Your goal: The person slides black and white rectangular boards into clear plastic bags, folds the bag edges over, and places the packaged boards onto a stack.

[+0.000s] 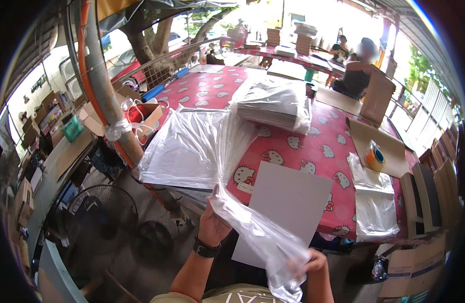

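Note:
A long clear plastic bag (260, 224) stretches between my two hands in front of my body. My left hand (214, 222) is closed round its gathered part at the table's near edge. Lower and to the right, my right hand (310, 263) is closed on the loose end, slightly blurred. The gathered plastic runs on up toward plastic-covered white sheets (184, 146) at the table's left corner; where one piece ends and another begins I cannot tell. Beneath the stretched bag, a white sheet of board (293, 199) lies tilted, its near end jutting over the table edge.
A plastic-wrapped stack (273, 101) stands mid-table on the pink patterned cloth (204, 91). At right are flat plastic bags (374, 202), a tape roll (375, 159) and brown cardboard (379, 144). A metal post (103, 70) and a fan (102, 212) are at left. A person (358, 70) sits beyond.

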A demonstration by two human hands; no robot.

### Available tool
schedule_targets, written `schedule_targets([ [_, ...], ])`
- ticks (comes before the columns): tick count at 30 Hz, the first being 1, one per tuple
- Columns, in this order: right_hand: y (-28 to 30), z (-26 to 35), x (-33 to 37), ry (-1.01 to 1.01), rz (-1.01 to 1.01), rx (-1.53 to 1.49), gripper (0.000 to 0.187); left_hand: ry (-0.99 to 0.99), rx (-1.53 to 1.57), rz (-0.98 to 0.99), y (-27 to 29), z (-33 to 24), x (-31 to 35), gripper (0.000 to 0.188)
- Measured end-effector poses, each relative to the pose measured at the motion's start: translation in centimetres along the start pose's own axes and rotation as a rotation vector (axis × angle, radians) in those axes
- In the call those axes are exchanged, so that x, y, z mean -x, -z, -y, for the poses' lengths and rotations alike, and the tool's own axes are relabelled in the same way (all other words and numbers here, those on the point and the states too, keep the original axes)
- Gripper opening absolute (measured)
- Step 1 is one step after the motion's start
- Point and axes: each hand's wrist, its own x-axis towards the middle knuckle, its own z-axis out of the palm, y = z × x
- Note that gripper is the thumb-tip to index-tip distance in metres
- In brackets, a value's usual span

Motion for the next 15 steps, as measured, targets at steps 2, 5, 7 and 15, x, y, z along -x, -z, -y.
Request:
schedule_targets([
  [2,-0.5,0.7,1.3,0.257,-0.655,-0.418,0.041,0.174,-0.293,0.153,0.8,-1.6,-0.7,0.038],
  [5,1.3,6.0,-0.2,0.326,-0.840,0.012,0.048,0.372,-0.623,0.249,0.2,-2.2,-4.0,0.037],
  [7,3.6,8.4,-2.5,0.146,-0.865,0.209,0.016,0.151,-1.030,0.234,-0.1,-1.8,-7.1,0.040],
  [15,14.6,6.4,-6.1,-0.051,-1.239,1.444,0.030,-0.740,-2.323,0.160,1.4,3.5,-16.1,0.039],
])
